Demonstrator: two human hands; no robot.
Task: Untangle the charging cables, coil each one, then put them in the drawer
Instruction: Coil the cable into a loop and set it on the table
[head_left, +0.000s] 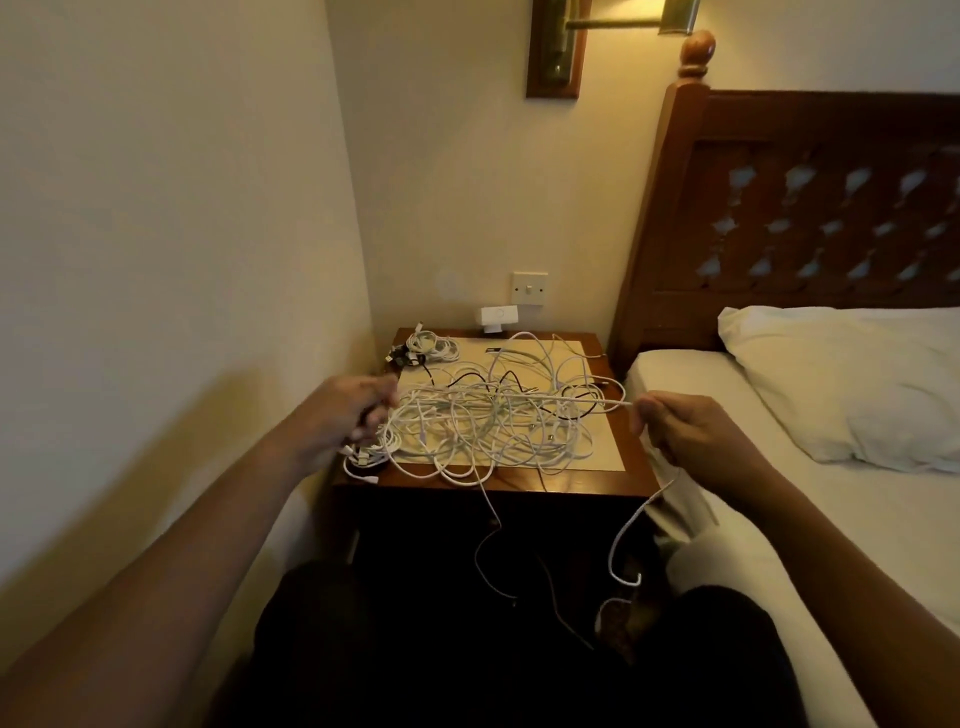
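Tangle (488, 421): heaped across the bench (626, 457); mostly white cables, a few black strands; light, limp, quick to snag on loops
Taut cable (561, 397): stretched over the heap between both hands; loose tail hanging below the right hand, past the bench front
Left hand (358, 410): fingers curled tight on strands at the heap's left edge
Right hand (675, 426): fingers pinched together on the taut cable
Best hold: probably near a plug end, feeding slack through loops; hard tugs likely to tighten knots
Coiled bundle (431, 345): back left corner of the bench
Drawer: not discernible in the dark front
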